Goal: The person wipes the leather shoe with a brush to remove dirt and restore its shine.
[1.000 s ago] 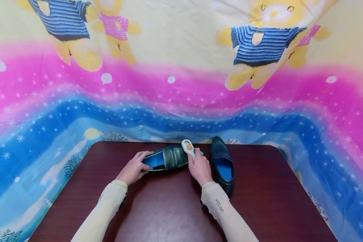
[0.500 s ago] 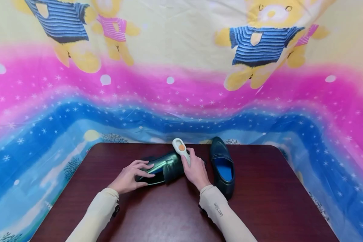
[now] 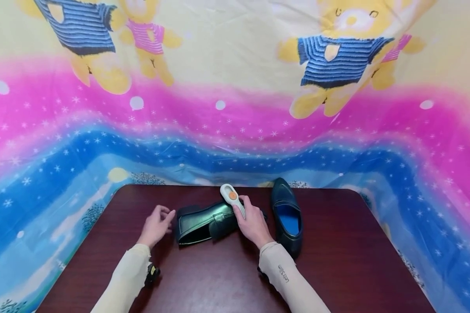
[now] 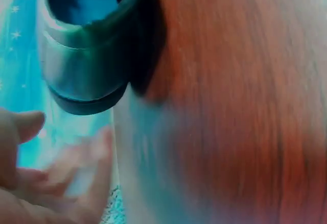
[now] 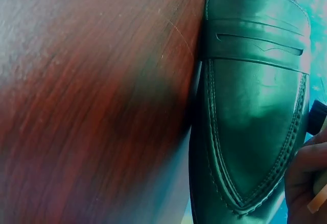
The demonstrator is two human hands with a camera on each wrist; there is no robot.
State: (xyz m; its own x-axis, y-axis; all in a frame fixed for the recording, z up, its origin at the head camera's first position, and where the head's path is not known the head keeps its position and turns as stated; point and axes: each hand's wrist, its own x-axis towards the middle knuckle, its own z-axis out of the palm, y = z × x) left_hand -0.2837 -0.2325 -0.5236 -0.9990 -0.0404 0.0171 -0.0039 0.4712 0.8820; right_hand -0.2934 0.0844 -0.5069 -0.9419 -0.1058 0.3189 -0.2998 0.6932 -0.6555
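Note:
A black loafer (image 3: 196,221) lies tilted toward me on the table, its opening facing the front and its toe pointing right. My left hand (image 3: 155,225) is apart from it, just left of the heel, with fingers loosely bent and nothing held. In the left wrist view the heel (image 4: 84,73) stands above the blurred fingers. My right hand (image 3: 253,222) grips a white-handled brush (image 3: 230,193) with an orange spot, over the toe end. Dark bristles (image 5: 318,118) show beside the shoe's upper (image 5: 255,117) in the right wrist view. The hand hides the toe tip in the head view.
A second black loafer (image 3: 287,217) with a blue insole stands upright to the right, close to my right hand. The dark red-brown table (image 3: 356,261) has its far edge just behind the shoes. A printed curtain (image 3: 219,130) hangs behind it.
The first loafer has rolled onto its side, its opening turning toward me. My left hand has let go of it and drawn back left. The brush has moved slightly left.

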